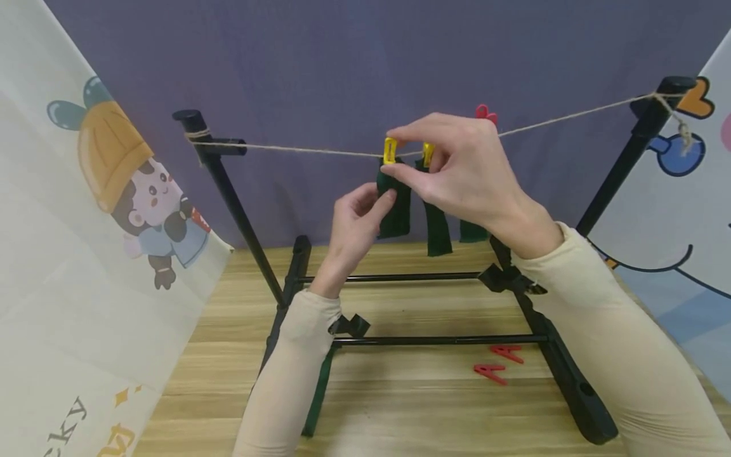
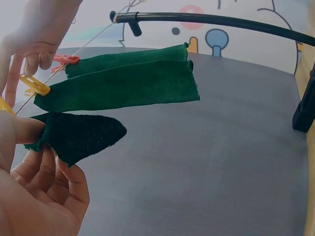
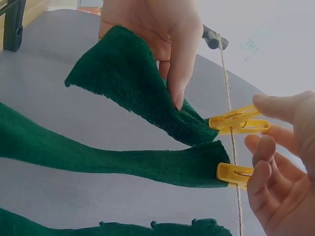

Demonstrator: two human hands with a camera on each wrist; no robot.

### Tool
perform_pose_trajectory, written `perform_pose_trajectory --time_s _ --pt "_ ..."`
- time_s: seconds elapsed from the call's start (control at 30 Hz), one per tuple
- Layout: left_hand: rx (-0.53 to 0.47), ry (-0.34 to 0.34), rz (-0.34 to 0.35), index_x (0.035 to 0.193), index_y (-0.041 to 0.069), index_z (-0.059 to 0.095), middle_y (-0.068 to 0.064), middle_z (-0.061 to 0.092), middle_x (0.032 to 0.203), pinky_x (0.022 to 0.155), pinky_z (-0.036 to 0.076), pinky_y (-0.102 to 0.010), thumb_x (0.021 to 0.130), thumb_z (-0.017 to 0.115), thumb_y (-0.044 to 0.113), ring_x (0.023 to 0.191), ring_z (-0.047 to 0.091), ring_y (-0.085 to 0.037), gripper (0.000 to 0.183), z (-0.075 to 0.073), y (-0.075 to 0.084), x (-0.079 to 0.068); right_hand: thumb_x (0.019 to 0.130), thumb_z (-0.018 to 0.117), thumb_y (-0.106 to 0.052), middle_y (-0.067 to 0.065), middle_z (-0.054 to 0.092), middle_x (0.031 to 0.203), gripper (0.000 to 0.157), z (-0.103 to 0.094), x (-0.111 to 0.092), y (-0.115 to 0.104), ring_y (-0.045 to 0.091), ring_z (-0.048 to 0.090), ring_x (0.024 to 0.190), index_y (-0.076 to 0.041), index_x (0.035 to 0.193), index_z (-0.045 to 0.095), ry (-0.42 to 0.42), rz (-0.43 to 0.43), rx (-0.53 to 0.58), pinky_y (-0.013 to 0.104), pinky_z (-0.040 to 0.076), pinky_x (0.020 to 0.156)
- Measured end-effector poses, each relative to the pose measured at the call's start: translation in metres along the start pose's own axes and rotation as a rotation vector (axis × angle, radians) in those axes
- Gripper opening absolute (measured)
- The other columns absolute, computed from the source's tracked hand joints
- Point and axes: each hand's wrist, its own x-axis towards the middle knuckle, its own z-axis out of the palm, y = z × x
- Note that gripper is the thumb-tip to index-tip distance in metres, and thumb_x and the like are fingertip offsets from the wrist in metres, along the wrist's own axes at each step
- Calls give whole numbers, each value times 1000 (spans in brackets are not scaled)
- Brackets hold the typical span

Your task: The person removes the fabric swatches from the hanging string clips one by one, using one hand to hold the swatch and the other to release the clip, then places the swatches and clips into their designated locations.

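My left hand (image 1: 356, 219) pinches a dark green cloth piece (image 1: 401, 219) between thumb and fingers, just below a stretched string (image 1: 308, 150). Above it, my right hand (image 1: 471, 168) pinches the handle ends of a yellow clothespin (image 1: 390, 151). In the right wrist view that clothespin (image 3: 238, 120) lies across the string, its tip at the cloth's upper edge. Beside it a second green strip (image 1: 438, 231) hangs from another yellow clothespin (image 3: 232, 172). Further right hangs a third green piece (image 1: 473, 232), with a red clothespin (image 2: 66, 59) on the string there.
A black stand with two uprights (image 1: 237, 203) and low crossbars (image 1: 434, 340) carries the string. Two red clothespins (image 1: 490, 373) lie on the wooden table (image 1: 411, 412). Another green strip (image 1: 318, 397) is partly hidden by the left sleeve. Behind is a grey-blue backdrop (image 1: 314, 70).
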Motion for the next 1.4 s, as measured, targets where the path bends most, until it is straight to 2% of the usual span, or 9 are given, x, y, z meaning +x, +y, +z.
perform_pose_trajectory --time_s 0.23,0.47,0.67,0.83,1.07,1.23,1.4 --pt "0 5 8 114 8 72 -5 71 94 59 47 -25 103 63 27 72 59 -12 24 -1 0 0 84 86 -20 9 79 100 30 -1 -1 0 7 44 48 -6 109 80 53 -12 -8 12 33 51" --pt "3 5 9 113 8 72 1 69 89 57 45 -24 102 63 29 67 55 -12 25 -4 -2 0 84 85 -18 11 79 101 28 0 -3 -1 7 47 48 -4 109 79 56 -25 -6 10 35 52" --pt "21 3 -9 114 10 72 -1 69 91 57 44 -24 103 62 31 66 53 -12 26 -7 -2 -2 84 85 -16 11 79 100 27 1 -4 0 7 49 50 -4 108 79 66 -25 15 9 37 53" --pt "20 5 -11 115 10 72 -1 69 91 58 44 -26 102 62 32 66 52 -14 27 -8 -3 -3 85 84 -14 14 79 99 25 2 -4 3 7 47 53 -2 107 79 92 -59 21 9 36 53" --pt "41 4 -29 100 12 67 2 55 75 57 42 -27 102 63 33 62 47 -14 22 -9 -6 -6 84 84 -7 14 79 96 22 5 -4 3 9 45 55 -3 105 80 201 -79 57 12 29 55" --pt "48 -28 -20 108 11 70 3 59 80 62 43 -28 102 63 30 67 50 -15 22 -10 -6 -9 82 85 -8 14 79 96 21 6 -4 2 10 46 53 -4 103 80 276 -80 69 11 29 57" --pt "48 -29 -29 108 10 70 2 55 75 60 42 -29 102 64 30 63 47 -16 23 -11 -5 -10 81 86 -6 15 79 96 21 6 -4 2 19 60 57 -2 101 80 328 -105 61 8 34 61"
